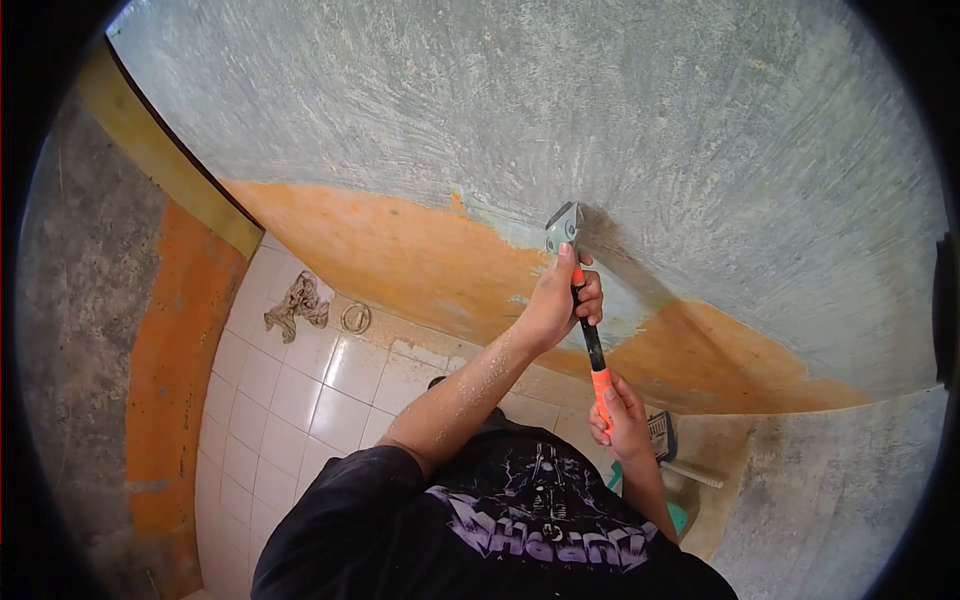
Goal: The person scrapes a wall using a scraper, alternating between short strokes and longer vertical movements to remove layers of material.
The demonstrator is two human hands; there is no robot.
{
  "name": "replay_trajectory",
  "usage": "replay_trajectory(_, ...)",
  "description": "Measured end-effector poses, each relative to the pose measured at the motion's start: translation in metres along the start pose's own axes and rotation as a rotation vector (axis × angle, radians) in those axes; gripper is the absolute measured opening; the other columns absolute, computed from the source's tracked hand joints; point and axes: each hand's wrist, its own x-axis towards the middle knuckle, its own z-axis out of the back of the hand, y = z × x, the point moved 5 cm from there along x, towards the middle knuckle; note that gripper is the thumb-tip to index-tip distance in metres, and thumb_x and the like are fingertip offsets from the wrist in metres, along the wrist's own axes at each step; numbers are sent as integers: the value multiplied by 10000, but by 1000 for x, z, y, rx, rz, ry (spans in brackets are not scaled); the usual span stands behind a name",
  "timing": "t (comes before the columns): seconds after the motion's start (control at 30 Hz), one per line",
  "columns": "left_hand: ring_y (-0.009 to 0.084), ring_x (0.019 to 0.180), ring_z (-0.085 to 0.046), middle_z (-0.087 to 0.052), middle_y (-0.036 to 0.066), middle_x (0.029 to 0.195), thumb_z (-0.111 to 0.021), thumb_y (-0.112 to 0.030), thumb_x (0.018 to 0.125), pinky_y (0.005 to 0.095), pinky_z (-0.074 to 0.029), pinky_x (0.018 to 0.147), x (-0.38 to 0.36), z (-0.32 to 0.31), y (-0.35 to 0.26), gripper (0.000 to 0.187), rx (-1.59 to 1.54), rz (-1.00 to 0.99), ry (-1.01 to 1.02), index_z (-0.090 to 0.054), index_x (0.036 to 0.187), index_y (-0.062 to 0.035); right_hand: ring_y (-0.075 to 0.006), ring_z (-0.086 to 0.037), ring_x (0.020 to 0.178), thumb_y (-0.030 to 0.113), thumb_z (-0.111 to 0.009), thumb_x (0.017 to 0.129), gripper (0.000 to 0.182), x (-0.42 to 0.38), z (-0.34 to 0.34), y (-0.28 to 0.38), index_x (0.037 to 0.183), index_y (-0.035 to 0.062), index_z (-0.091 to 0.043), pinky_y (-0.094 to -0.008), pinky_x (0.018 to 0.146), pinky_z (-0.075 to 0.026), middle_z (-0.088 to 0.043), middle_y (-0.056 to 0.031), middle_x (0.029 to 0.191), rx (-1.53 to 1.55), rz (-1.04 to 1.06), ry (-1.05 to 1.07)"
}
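A long-handled scraper (594,340) with a black shaft, an orange grip and a grey metal head is in both my hands. My left hand (560,300) is closed round the shaft just below the head, its thumb along the top. Lower down, my right hand (622,415) wraps round the orange grip. The scraper's head lies at the grey wall (430,100), just above an area of orange paint (400,240) with a ragged upper edge. Pale crumbs cling to my left forearm.
On the white tiled floor (265,410) lie a crumpled cloth (298,306) and a round ring-like object (355,318). A dark tray-like item (661,436) and green objects, partly hidden, are beside my right arm. Another grey-and-orange wall (165,370) stands at the left.
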Motion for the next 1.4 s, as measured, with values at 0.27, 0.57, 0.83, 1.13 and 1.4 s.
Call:
replay_trajectory(0.27, 100, 515, -297, -270, -39, 624, -258, -616, 1010, 300, -335, 542, -2, 18, -14, 486, -2, -56, -46, -381, 1079, -151, -48, -392, 483, 272, -520, 1026, 436, 17, -10, 2, 1412, 77, -458, -193, 390, -319, -454, 6, 634, -86, -22, -27)
replay_trajectory(0.57, 98, 515, -286, -259, -33, 629, -245, -629, 1002, 300, -335, 540, -6, 27, -22, 495, 14, -37, -31, -386, 1088, -162, -52, -389, 461, 316, -516, 1025, 419, 20, -23, -6, 1369, 78, -484, -199, 382, -322, -454, 3, 626, -135, -4, -38)
replay_trajectory(0.83, 98, 518, -292, -264, -38, 632, -237, -637, 999, 296, -334, 546, -2, 25, -17, 499, -28, -9, -20, -391, 1099, -173, -51, -418, 486, 279, -545, 1015, 413, 15, -20, 5, 1349, 40, -497, -203, 392, -328, -469, 11, 642, -107, -11, -86)
replay_trajectory(1.13, 98, 517, -285, -271, -39, 629, -253, -655, 985, 295, -335, 543, -1, 25, -15, 515, -48, -44, -50, -402, 1100, -176, -47, -409, 463, 287, -550, 1014, 396, 17, -18, 14, 1319, 35, -525, -204, 399, -334, -473, 14, 624, -176, 3, -84)
replay_trajectory(1.4, 99, 518, -284, -273, -36, 631, -246, -663, 981, 300, -343, 557, -6, 33, -36, 535, -29, -69, -57, -389, 1106, -163, -49, -419, 479, 281, -536, 1018, 395, 25, -35, 10, 1324, 32, -515, -193, 375, -323, -496, 12, 706, -143, 58, -76)
